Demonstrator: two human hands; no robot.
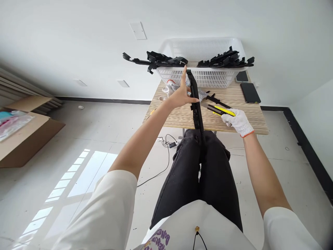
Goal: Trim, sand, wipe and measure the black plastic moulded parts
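Observation:
My bare left hand (pixel 182 93) holds a long black plastic strip (pixel 195 100) upright, its lower end between my thighs. The thumb lies across the strip and the index finger points up along its side. In my right hand (pixel 236 121), which wears a white glove with an orange cuff, is a yellow and black utility knife (pixel 222 110). The blade end of the knife points left, close to the strip. Another black strip (pixel 218 101) lies on the wood-striped table (pixel 249 119) behind the knife.
A white plastic basket (pixel 215 77) at the table's back bears two piles of black strips (pixel 229 59), one overhanging its left side. A black phone (pixel 250 92) lies at right. A white glove (pixel 168 89) is left of the hand. A cardboard box (pixel 31 139) stands far left.

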